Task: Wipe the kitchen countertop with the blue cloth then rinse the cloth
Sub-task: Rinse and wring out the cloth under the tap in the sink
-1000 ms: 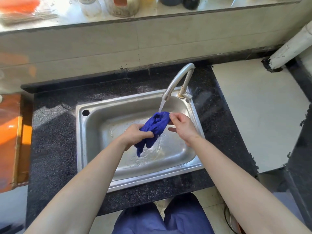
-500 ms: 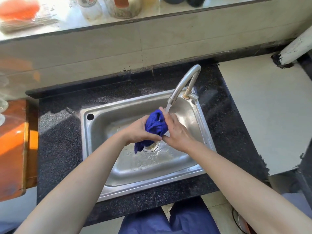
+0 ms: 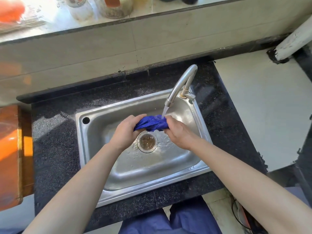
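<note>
The blue cloth [image 3: 151,123] is bunched into a short roll over the steel sink [image 3: 94,149]. My left hand [image 3: 125,132] grips its left end and my right hand [image 3: 179,132] grips its right end. Water runs from the curved steel tap [image 3: 181,83] onto the cloth beside my right fingers. The round drain strainer [image 3: 147,141] lies just below the cloth. The black speckled countertop [image 3: 54,146] surrounds the sink.
An orange board or tray [image 3: 10,154] lies at the left edge of the counter. Bottles and jars [image 3: 81,7] stand on the ledge behind the tiled wall. A white pipe [image 3: 293,41] slants at the upper right. White floor lies to the right.
The cloth hung down from my hands before; now it is pulled sideways into a tight roll between them. Both hands have spread apart, uncovering the drain.
</note>
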